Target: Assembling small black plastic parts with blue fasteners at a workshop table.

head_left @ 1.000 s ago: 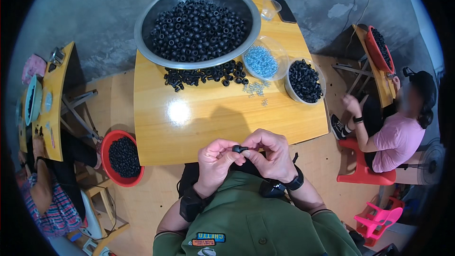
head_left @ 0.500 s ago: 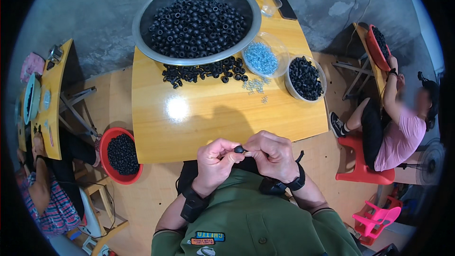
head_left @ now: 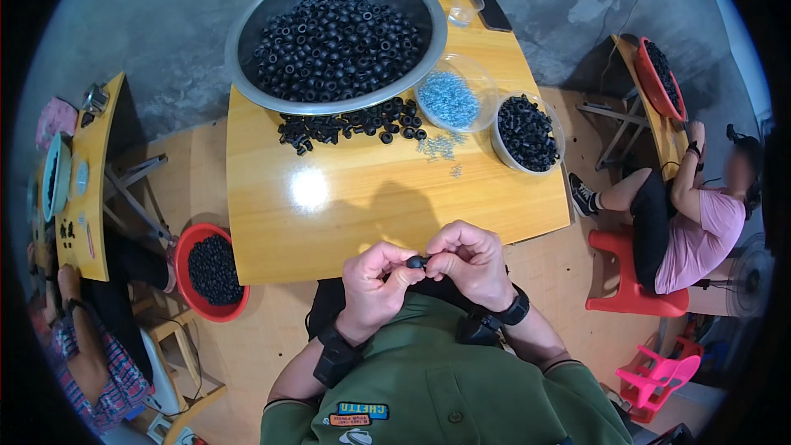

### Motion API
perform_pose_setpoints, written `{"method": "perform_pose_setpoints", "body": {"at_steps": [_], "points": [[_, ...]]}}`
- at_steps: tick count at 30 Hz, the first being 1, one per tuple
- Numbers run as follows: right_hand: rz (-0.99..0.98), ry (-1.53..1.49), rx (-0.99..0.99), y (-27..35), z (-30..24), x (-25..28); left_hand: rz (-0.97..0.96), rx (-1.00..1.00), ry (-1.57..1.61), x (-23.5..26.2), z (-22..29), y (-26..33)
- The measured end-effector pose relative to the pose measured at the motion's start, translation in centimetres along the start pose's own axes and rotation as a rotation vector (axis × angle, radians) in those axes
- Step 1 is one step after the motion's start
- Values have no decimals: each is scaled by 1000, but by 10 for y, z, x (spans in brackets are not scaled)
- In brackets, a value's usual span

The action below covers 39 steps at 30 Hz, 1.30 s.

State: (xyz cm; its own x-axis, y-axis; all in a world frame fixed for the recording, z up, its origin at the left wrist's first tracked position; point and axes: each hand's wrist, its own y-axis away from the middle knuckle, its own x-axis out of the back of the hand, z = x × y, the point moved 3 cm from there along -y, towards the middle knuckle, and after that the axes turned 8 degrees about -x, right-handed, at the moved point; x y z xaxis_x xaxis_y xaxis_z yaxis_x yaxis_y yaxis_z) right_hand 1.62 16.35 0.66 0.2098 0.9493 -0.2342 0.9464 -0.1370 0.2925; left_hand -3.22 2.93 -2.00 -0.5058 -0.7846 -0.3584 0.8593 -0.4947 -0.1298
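- Head view, far left: red bowl (head_left: 212, 270) of black rings on a stool beside the yellow table (head_left: 346, 198); best left out of reach.
- Left hand (head_left: 372, 283): closed, fingertips pinching a small black ring (head_left: 417, 262) just off the near table edge; better held steady and level.
- Right hand (head_left: 471, 262): curled shut on the same ring's other side; likely wants gentle, square pressure.
- Beyond: steel basin (head_left: 247, 74), blue screws in a clear dish (head_left: 449, 100), second bowl (head_left: 527, 133).
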Motion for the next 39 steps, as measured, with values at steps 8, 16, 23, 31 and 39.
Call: {"method": "perform_pose_setpoints", "body": {"at_steps": [8,16,23,31,39], "points": [[-75,234,103,1,-4,0,29,-75,-26,-5,-3,7],[-122,38,-156,-5,-6,-1,95,-76,64,-7,-9,5],[-122,-62,-104,-11,6,-3,105,-201,-45,-1,-14,3],[-362,-82,-177,-12,26,-8,81,-359,-217,0,2,-9],[-259,-339,-116,-6,33,-23,-4,-322,-173,5,-9,-4]]}}
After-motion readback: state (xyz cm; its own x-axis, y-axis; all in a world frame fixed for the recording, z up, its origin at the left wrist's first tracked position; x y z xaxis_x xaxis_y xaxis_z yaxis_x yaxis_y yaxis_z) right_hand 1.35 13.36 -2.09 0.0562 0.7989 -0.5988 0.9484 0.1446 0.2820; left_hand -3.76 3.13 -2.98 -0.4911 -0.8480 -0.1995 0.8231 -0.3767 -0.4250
